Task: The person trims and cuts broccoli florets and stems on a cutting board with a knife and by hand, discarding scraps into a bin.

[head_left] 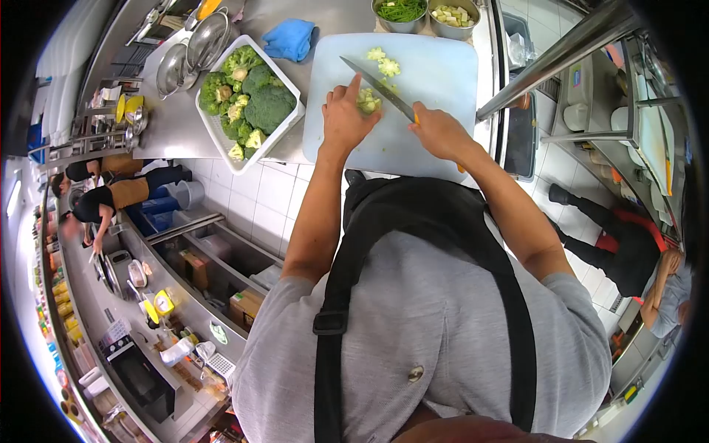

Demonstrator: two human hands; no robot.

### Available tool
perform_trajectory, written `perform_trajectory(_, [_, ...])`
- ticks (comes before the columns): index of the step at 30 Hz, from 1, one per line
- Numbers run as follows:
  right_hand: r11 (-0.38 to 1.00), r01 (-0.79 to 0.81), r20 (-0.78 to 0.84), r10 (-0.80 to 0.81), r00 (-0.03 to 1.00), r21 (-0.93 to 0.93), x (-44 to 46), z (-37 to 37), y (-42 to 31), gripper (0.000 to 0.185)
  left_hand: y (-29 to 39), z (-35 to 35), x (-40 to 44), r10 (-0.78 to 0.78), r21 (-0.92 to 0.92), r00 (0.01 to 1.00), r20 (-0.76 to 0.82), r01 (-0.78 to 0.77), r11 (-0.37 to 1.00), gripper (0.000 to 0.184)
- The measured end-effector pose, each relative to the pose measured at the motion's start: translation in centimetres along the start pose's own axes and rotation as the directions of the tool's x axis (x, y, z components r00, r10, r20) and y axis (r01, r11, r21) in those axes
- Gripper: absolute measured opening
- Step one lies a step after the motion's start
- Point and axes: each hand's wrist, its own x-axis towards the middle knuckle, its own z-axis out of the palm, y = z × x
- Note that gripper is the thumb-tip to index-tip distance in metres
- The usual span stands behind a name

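My right hand (442, 134) grips the yellow handle of a kitchen knife (378, 87), its blade pointing up and to the left over a white cutting board (436, 74). Under the blade's near side, my left hand (346, 119) holds a pale green broccoli piece (368, 102) against the board; its index finger reaches up close to the blade. Beyond the knife lie a few cut broccoli pieces (388, 66). To the left, a white tray (297, 112) holds large broccoli heads and florets. Part of the held piece is hidden by my fingers and the knife.
A folded blue cloth (289, 40) and metal strainers (207, 43) rest on the steel counter (170, 125). Two metal bowls of cut vegetables (453, 21) stand behind the board. A steel post (554, 59) rises at right. Other people (111, 199) work at left; another person (628, 255) is at right.
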Motion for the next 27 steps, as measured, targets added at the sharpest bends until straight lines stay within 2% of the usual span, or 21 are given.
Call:
perform_trajectory(4, [1.000, 0.008, -0.040, -0.009, 0.999, -0.025, -1.7, -0.6, -1.0, 0.032, -0.7, 0.7, -0.7, -0.056, -0.152, 0.992, -0.116, 0.038, 0.988, 0.075])
perform_trajectory(7, [0.999, 0.039, -0.032, -0.041, 0.999, -0.037, -3.0, -1.7, -1.9, 0.030, -1.0, 0.6, -1.0, -0.090, -0.124, 0.992, -0.086, 0.079, 0.989, 0.073])
perform_trajectory(13, [0.992, 0.081, 0.000, -0.082, 0.997, -0.095, -2.6, -0.4, -1.2, 0.028, -1.2, 0.1, -0.7, -0.115, -0.236, 0.992, -0.060, 0.098, 0.967, 0.059])
perform_trajectory(19, [0.996, 0.057, 0.100, -0.050, 0.994, -0.069, 0.5, 0.1, -1.5, 0.030, -2.0, 0.9, -1.0, -0.145, -0.326, 0.988, -0.046, 0.122, 0.937, 0.062])
perform_trajectory(22, [0.999, 0.044, 0.083, -0.044, 0.996, 0.001, 2.3, 1.3, -0.5, 0.031, -2.1, 1.2, -1.1, 0.022, -0.204, 0.991, -0.130, -0.048, 0.978, 0.064])
perform_trajectory(26, [0.987, 0.113, 0.010, -0.115, 0.993, 0.114, 2.1, 1.2, 1.3, 0.033, -2.0, 1.5, -1.4, -0.028, -0.205, 0.993, -0.113, 0.004, 0.979, 0.067])
perform_trajectory(27, [0.993, 0.080, 0.027, -0.082, 0.996, 0.087, 1.8, 0.9, 1.4, 0.033, -1.6, 0.9, -1.1, 0.009, -0.107, 0.995, -0.097, -0.019, 0.994, 0.070])
